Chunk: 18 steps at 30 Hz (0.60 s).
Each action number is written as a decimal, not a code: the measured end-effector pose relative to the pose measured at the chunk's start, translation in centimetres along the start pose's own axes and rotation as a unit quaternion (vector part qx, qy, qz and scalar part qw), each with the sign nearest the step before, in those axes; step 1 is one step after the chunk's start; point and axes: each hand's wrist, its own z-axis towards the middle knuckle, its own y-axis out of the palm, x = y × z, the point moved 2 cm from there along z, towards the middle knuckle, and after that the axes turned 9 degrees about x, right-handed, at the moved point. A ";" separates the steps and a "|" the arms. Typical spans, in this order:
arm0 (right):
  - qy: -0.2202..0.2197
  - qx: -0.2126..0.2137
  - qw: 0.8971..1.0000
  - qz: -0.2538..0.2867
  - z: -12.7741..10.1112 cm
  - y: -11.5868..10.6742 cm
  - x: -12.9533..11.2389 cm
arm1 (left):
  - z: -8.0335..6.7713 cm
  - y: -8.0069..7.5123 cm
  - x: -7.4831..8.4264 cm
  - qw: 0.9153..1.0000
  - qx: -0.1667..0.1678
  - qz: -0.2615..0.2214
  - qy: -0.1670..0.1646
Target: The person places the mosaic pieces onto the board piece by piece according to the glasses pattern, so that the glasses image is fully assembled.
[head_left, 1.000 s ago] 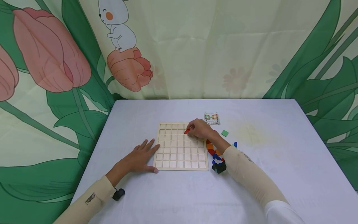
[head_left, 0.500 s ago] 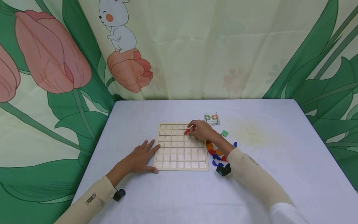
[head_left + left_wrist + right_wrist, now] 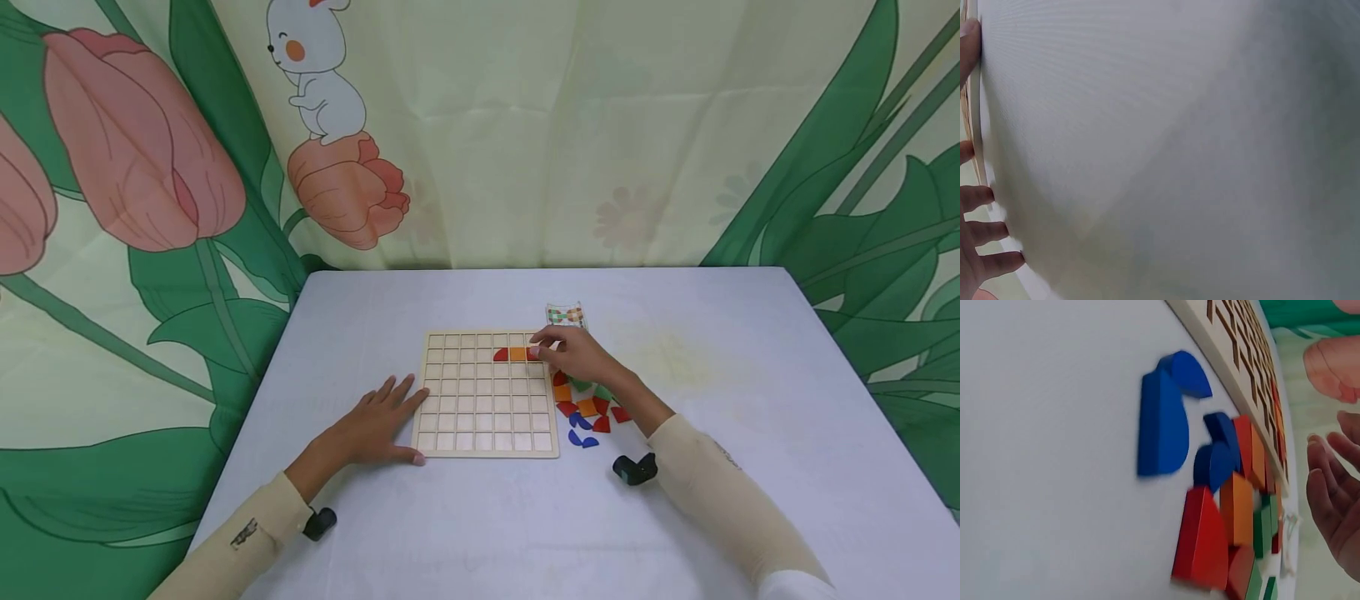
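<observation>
Backdrop: a curtain [image 3: 525,133] printed with tulips, green leaves and a white mouse hangs behind your worktop [image 3: 750,433], which has a pale cloth over it.
Board: the wooden grid board [image 3: 483,417] lies flat at the middle of the worktop.
Filled cells: a red piece [image 3: 501,355] and an orange piece [image 3: 517,353] sit side by side in the second row from the far edge; another red piece [image 3: 533,354] lies right after them under your fingertips.
Right hand: your right hand [image 3: 581,357] reaches over the board's far right corner, fingers loosely curved; you touch that last red piece, but I cannot tell if you pinch it.
Left hand: your left hand [image 3: 378,425] lies flat and spread on the worktop, fingertips against the board's left edge.
Loose pieces: a pile [image 3: 588,408] of red, orange, green and blue pieces lies just right of the board, under your right forearm.
Card: a small pattern card [image 3: 566,315] lies beyond your right hand.
</observation>
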 end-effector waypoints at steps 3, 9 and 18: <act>0.008 0.013 1.000 -0.005 -0.7 -0.8 0.6 | 0.0 -0.1 0.0 1.000 0.001 -0.004 0.002; 0.047 0.043 0.998 -0.010 -1.7 -1.8 1.8 | 0.0 0.0 -0.1 1.000 0.002 0.000 0.003; 0.082 0.050 0.995 -0.035 -1.7 -2.5 2.9 | 0.0 0.3 -0.2 1.000 0.007 -0.001 0.005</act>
